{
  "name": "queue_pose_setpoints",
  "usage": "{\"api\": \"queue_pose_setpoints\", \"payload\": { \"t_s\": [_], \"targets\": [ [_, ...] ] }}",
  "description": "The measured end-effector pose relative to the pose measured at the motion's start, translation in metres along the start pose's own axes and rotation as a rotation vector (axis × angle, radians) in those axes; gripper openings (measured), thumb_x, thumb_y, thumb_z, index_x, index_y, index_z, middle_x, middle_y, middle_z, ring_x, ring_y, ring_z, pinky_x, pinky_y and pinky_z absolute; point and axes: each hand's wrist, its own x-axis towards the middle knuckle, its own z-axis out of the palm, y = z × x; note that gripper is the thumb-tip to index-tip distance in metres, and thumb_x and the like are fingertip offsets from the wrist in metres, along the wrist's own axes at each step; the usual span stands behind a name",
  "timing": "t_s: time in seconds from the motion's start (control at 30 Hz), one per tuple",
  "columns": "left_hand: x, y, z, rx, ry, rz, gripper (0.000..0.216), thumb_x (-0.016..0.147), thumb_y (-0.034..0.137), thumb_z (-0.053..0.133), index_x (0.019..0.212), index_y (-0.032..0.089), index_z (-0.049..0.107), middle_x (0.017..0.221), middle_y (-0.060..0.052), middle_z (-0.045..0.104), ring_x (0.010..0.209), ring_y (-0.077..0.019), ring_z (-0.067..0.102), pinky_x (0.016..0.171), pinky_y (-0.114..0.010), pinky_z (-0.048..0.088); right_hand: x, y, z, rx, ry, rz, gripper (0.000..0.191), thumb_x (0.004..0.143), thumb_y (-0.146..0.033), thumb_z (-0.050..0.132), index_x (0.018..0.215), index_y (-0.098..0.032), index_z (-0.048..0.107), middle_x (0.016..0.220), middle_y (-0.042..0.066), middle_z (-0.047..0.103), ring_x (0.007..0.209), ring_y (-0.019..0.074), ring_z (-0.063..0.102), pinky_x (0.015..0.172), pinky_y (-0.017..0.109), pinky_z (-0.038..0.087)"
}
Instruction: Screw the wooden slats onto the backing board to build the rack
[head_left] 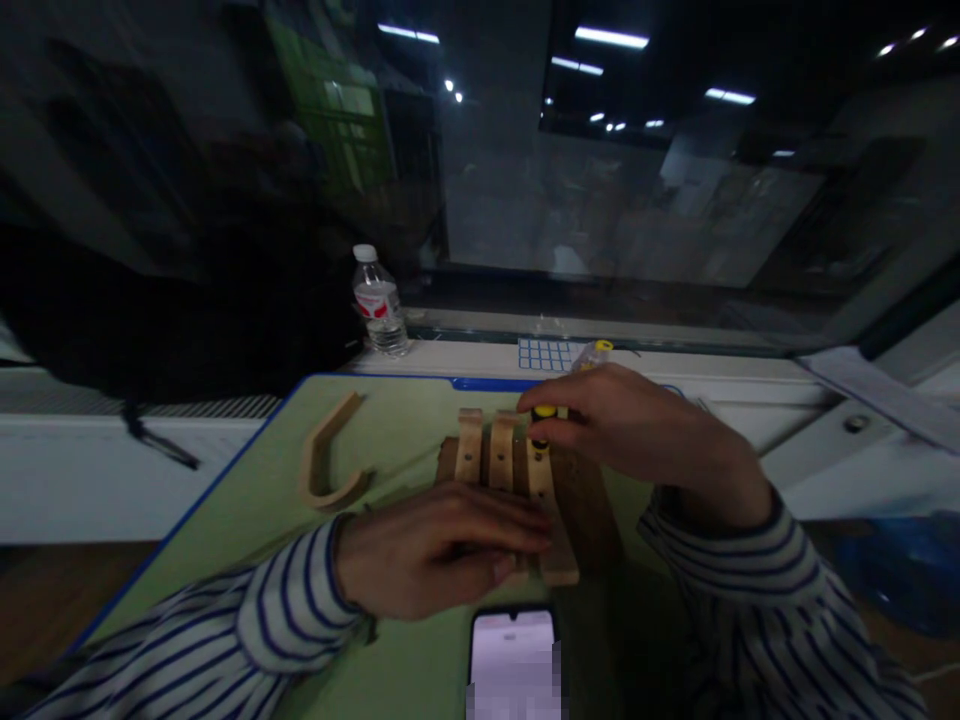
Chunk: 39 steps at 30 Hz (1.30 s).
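Left hand [435, 552] and right hand [626, 420] apart, not touching. From left: on green, blue-edged bench [409, 420], pale hook-shaped wooden piece [307, 468], presumably set aside for working room. Resting left hand flat across three pale wooden strips [501, 452], likely to steady them on brown wooden board [589, 500]. Pinching with right hand a short black-and-yellow tool [544, 412], upright at rightmost strip [540, 474], apparently to keep it aligned. Strips thus partly beneath left hand; tool just beyond left hand, within right hand's pinch.
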Motion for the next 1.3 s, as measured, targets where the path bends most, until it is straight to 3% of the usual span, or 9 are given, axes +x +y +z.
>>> {"api": "queue_pose_setpoints", "payload": {
  "t_s": [0.2, 0.5, 0.63, 0.73, 0.83, 1.0, 1.3],
  "targets": [
    [0.002, 0.001, -0.003, -0.026, -0.049, -0.096, 0.032, 0.093, 0.02, 0.047, 0.123, 0.018, 0.06, 0.131, -0.009, 0.058, 0.125, -0.0188, 0.051, 0.105, -0.034, 0.041, -0.002, 0.0, 0.0, -0.15, 0.025, 0.013, 0.025, 0.091, -0.042, 0.049, 0.095, -0.024, 0.066, 0.084, 0.001, 0.069, 0.077, 0.0177, 0.06, 0.066, 0.03, 0.035],
    [0.007, -0.002, -0.003, -0.259, 0.013, -0.224, 0.03, 0.095, 0.024, 0.045, 0.118, 0.018, 0.063, 0.127, -0.006, 0.061, 0.12, -0.0173, 0.055, 0.104, -0.03, 0.04, 0.0, 0.004, 0.001, -0.061, 0.046, 0.012, 0.028, 0.092, -0.037, 0.049, 0.109, -0.022, 0.066, 0.103, 0.006, 0.071, 0.089, 0.0189, 0.063, 0.074, 0.03, 0.041],
    [0.016, -0.005, -0.004, -0.106, 0.164, -0.41, 0.031, 0.093, 0.031, 0.047, 0.112, 0.016, 0.067, 0.104, -0.004, 0.072, 0.094, -0.0173, 0.065, 0.081, -0.025, 0.049, 0.001, 0.006, 0.001, -0.01, 0.041, 0.007, 0.03, 0.091, -0.038, 0.05, 0.109, -0.02, 0.067, 0.106, 0.007, 0.07, 0.089, 0.0192, 0.064, 0.073, 0.029, 0.042],
    [0.026, -0.01, -0.009, 0.106, 0.272, -0.506, 0.029, 0.089, 0.033, 0.05, 0.093, 0.014, 0.072, 0.081, -0.002, 0.072, 0.074, -0.0151, 0.064, 0.065, -0.023, 0.046, 0.001, 0.007, 0.002, -0.009, 0.04, -0.005, 0.032, 0.092, -0.038, 0.047, 0.111, -0.019, 0.066, 0.105, 0.007, 0.071, 0.09, 0.0198, 0.064, 0.075, 0.03, 0.043],
    [0.037, -0.016, -0.016, 0.228, 0.32, -0.506, 0.026, 0.087, 0.031, 0.051, 0.085, 0.013, 0.07, 0.075, -0.002, 0.069, 0.068, -0.0145, 0.061, 0.062, -0.023, 0.043, -0.001, 0.006, 0.002, -0.037, 0.053, 0.009, 0.034, 0.093, -0.035, 0.045, 0.118, -0.019, 0.062, 0.113, 0.009, 0.069, 0.098, 0.0209, 0.063, 0.082, 0.032, 0.043],
    [0.049, -0.018, -0.019, 0.277, 0.409, -0.481, 0.025, 0.082, 0.036, 0.06, 0.09, 0.014, 0.068, 0.08, -0.005, 0.071, 0.071, -0.0164, 0.063, 0.061, -0.024, 0.043, -0.001, 0.004, 0.001, -0.062, 0.046, 0.024, 0.035, 0.093, -0.033, 0.044, 0.12, -0.019, 0.061, 0.12, 0.01, 0.066, 0.106, 0.022, 0.061, 0.09, 0.035, 0.043],
    [0.052, -0.021, -0.012, 0.268, 0.424, -0.419, 0.025, 0.087, 0.036, 0.058, 0.098, 0.019, 0.071, 0.091, -0.004, 0.074, 0.082, -0.0185, 0.066, 0.071, -0.025, 0.047, -0.003, 0.005, -0.001, -0.054, 0.026, 0.059, 0.033, 0.093, -0.035, 0.044, 0.115, -0.021, 0.063, 0.116, 0.008, 0.067, 0.101, 0.0224, 0.063, 0.087, 0.036, 0.046]
  ]
}}
